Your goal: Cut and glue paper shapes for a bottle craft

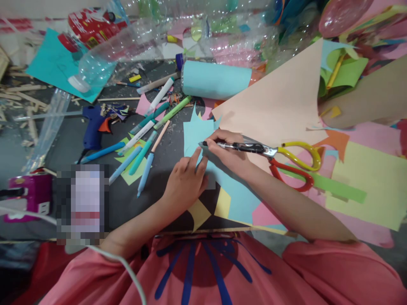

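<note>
My right hand (pixel 229 148) is closed around a black pen (pixel 248 147), its tip pointing left and down at a light blue sheet of paper (pixel 195 133). My left hand (pixel 187 182) rests on the near side of that sheet, palm down with fingers spread, index fingertip close to the pen tip. Right behind my right hand lies a pair of scissors (pixel 274 153) with one yellow and one red handle; the blades are mostly hidden by the hand and pen. Several markers (pixel 144 154) are scattered left of the sheet.
A blue glue gun (pixel 92 127) and a pixelated phone-like object (pixel 85 199) are on the left. Plastic bottles (pixel 108 55) and a bottle wrapped in light blue paper (pixel 218 79) lie at the back. A large peach sheet (pixel 280 101) and coloured scraps cover the right.
</note>
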The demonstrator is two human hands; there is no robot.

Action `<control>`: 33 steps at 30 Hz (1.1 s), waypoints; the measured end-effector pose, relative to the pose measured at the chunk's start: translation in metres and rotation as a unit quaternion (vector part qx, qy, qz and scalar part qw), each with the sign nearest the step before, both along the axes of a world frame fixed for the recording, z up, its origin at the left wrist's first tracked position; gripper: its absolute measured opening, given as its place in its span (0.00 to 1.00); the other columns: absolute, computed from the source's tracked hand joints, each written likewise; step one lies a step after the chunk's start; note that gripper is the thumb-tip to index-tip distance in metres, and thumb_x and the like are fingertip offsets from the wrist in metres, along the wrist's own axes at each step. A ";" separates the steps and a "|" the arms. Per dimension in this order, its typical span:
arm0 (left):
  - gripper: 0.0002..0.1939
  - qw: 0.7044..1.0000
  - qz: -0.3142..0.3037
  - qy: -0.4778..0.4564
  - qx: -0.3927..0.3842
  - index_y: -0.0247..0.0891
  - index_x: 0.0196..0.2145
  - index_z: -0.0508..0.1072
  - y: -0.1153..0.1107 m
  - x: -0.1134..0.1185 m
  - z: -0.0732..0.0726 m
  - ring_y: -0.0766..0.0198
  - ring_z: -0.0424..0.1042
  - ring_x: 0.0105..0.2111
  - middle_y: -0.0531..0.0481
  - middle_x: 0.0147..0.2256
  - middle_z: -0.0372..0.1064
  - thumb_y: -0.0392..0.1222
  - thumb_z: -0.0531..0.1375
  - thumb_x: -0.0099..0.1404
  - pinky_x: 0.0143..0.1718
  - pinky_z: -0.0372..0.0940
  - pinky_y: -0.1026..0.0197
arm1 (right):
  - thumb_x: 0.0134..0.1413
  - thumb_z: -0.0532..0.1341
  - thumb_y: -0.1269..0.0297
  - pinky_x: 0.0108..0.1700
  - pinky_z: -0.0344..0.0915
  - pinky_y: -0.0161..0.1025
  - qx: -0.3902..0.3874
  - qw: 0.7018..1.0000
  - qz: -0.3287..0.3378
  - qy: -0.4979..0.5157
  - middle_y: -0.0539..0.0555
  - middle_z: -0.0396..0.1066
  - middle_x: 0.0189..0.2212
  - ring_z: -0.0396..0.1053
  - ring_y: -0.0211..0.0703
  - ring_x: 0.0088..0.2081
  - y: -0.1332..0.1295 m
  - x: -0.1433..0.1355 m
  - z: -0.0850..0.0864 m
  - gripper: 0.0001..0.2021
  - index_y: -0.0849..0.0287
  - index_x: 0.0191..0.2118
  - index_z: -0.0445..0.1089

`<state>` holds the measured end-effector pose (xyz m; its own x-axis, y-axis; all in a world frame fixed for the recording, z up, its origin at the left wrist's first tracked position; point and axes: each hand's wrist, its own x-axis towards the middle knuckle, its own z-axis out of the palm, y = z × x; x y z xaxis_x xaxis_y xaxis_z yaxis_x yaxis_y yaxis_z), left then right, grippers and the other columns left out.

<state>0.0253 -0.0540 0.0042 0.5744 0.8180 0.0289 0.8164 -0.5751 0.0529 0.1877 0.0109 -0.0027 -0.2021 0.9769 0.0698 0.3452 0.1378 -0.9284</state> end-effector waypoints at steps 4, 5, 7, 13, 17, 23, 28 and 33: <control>0.21 1.000 0.001 -0.012 0.020 0.31 0.58 0.67 -0.001 0.000 -0.004 0.51 0.66 0.51 0.33 0.59 0.65 0.39 0.51 0.70 0.52 0.63 0.53 | 0.56 0.58 0.65 0.32 0.62 0.38 -0.007 1.000 0.014 0.007 0.49 0.69 0.22 0.66 0.37 0.27 0.000 -0.001 0.003 0.11 0.57 0.23 0.67; 0.21 1.000 0.001 -0.015 0.023 0.31 0.57 0.67 -0.002 0.000 -0.005 0.50 0.66 0.52 0.33 0.59 0.65 0.39 0.51 0.70 0.52 0.62 0.53 | 0.56 0.58 0.65 0.32 0.62 0.38 -0.006 1.000 0.022 0.004 0.50 0.70 0.23 0.66 0.37 0.27 0.000 -0.002 0.004 0.11 0.57 0.24 0.68; 0.21 1.000 0.001 -0.020 0.021 0.30 0.57 0.67 -0.002 0.000 -0.005 0.50 0.66 0.52 0.32 0.59 0.64 0.39 0.51 0.69 0.52 0.62 0.53 | 0.56 0.58 0.64 0.33 0.62 0.38 -0.001 0.999 0.035 -0.004 0.50 0.70 0.23 0.66 0.38 0.28 0.000 -0.003 0.006 0.11 0.57 0.24 0.68; 0.22 1.000 0.004 -0.028 0.006 0.31 0.59 0.64 -0.002 -0.002 -0.006 0.50 0.66 0.53 0.32 0.60 0.63 0.39 0.51 0.70 0.53 0.62 0.52 | 0.52 0.57 0.66 0.30 0.61 0.37 -0.014 1.000 -0.020 0.004 0.48 0.65 0.20 0.62 0.36 0.25 0.003 0.002 0.002 0.10 0.57 0.21 0.63; 0.22 0.999 -0.011 -0.034 0.011 0.29 0.60 0.63 -0.002 -0.003 -0.007 0.50 0.64 0.59 0.31 0.60 0.63 0.39 0.49 0.71 0.55 0.61 0.52 | 0.51 0.58 0.65 0.30 0.60 0.36 -0.020 0.998 -0.052 0.031 0.46 0.64 0.21 0.62 0.36 0.25 0.007 0.007 -0.003 0.07 0.57 0.24 0.64; 0.21 0.998 -0.032 -0.022 0.056 0.25 0.57 0.64 0.001 0.000 -0.005 0.51 0.67 0.57 0.30 0.57 0.67 0.37 0.49 0.70 0.52 0.63 0.54 | 0.54 0.60 0.63 0.32 0.61 0.37 -0.053 0.999 -0.001 0.010 0.47 0.66 0.21 0.63 0.36 0.26 0.011 0.007 0.000 0.12 0.56 0.22 0.62; 0.21 0.998 -0.028 -0.012 0.051 0.26 0.57 0.64 0.001 0.001 -0.005 0.51 0.67 0.57 0.31 0.58 0.67 0.37 0.49 0.69 0.52 0.63 0.54 | 0.54 0.60 0.65 0.32 0.60 0.39 -0.054 0.998 0.015 -0.020 0.47 0.66 0.20 0.62 0.37 0.25 0.010 0.006 0.003 0.12 0.55 0.22 0.62; 0.21 0.999 -0.027 -0.019 0.031 0.27 0.58 0.63 0.001 0.000 -0.006 0.51 0.65 0.59 0.31 0.59 0.65 0.38 0.49 0.70 0.53 0.61 0.54 | 0.52 0.58 0.71 0.32 0.61 0.39 -0.015 0.997 -0.077 0.018 0.45 0.58 0.16 0.59 0.37 0.23 0.008 0.006 -0.003 0.15 0.54 0.18 0.55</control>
<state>0.0250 -0.0530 -0.0023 0.6159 0.7814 0.1006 0.7816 -0.6220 0.0467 0.1938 0.0186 -0.0059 -0.0482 0.9978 0.0445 0.3272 0.0579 -0.9432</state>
